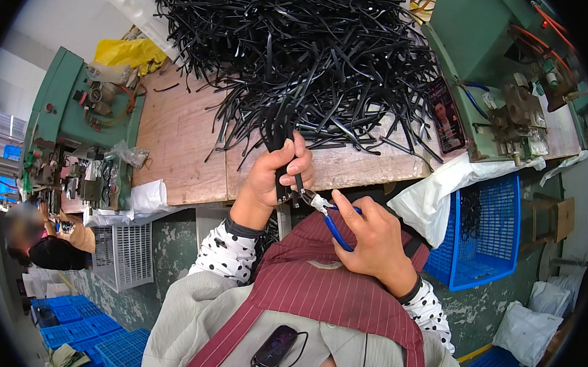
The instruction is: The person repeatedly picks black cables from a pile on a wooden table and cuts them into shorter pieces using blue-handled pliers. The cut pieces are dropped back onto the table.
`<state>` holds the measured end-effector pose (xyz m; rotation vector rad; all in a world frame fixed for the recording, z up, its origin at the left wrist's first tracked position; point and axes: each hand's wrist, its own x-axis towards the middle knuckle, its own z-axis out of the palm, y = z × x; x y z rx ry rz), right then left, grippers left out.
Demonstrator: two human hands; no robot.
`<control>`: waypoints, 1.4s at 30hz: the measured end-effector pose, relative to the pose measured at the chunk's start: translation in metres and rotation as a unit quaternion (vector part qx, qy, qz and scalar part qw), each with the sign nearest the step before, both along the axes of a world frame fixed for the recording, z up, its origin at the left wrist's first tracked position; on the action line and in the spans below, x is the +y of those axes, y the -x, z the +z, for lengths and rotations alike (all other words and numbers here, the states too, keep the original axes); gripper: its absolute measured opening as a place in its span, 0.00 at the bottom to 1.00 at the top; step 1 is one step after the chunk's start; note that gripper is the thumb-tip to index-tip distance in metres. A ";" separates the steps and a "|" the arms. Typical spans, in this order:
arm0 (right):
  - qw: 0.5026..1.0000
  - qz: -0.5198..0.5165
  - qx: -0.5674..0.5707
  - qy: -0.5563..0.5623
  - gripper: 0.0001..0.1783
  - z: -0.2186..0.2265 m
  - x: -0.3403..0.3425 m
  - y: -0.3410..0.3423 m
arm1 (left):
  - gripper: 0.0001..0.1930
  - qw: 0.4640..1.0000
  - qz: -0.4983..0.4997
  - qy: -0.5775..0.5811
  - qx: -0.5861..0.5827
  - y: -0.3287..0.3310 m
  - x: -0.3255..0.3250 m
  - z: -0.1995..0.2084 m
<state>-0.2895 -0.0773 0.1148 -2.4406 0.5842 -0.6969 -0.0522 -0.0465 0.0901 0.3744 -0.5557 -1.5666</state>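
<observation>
A bundle of thin black strips (pixel 275 126) stands over the near edge of the table, held closed in the left hand (pixel 274 172), with the thumb and curled fingers wrapped around it and its lower ends poking out below. The right hand (pixel 375 242), just to the right, grips a pair of blue-handled pliers (pixel 334 226) with white wrapping near the pivot; their tip is at the lower ends of the strips, though I cannot tell whether the jaws are closed on one. Beyond the hands, a large heap of similar strips (pixel 297 40) spreads over the far part of the wooden table (pixel 187 152). To the right of the heap lies a dark screen (pixel 447 116), next to a green machine (pixel 461 31); another green machine (pixel 60 92) stands on the left, with a yellow bag (pixel 129 54) farther back. Below table level, a blue crate (pixel 452 229) is on the right and a white crate (pixel 123 257) on the left, near another person (pixel 61 253). Nearest is the wearer's dark red striped apron (pixel 328 285).
</observation>
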 end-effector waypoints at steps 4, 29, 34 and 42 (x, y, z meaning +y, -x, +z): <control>0.999 -0.018 -0.018 -0.048 0.44 -0.010 -0.001 0.001 | 0.09 0.974 0.176 0.023 -0.143 0.014 0.006 0.007; 0.973 -0.033 -0.025 -0.226 0.43 -0.012 0.002 0.009 | 0.11 0.830 0.307 -0.015 -0.465 0.018 -0.041 -0.021; 0.979 -0.015 -0.022 -0.203 0.44 -0.008 0.008 0.006 | 0.17 0.356 0.274 0.129 -0.884 0.029 -0.081 -0.038; 0.984 -0.055 -0.027 -0.169 0.45 -0.012 0.000 0.016 | 0.15 0.615 0.355 -0.011 -0.704 0.024 -0.068 -0.017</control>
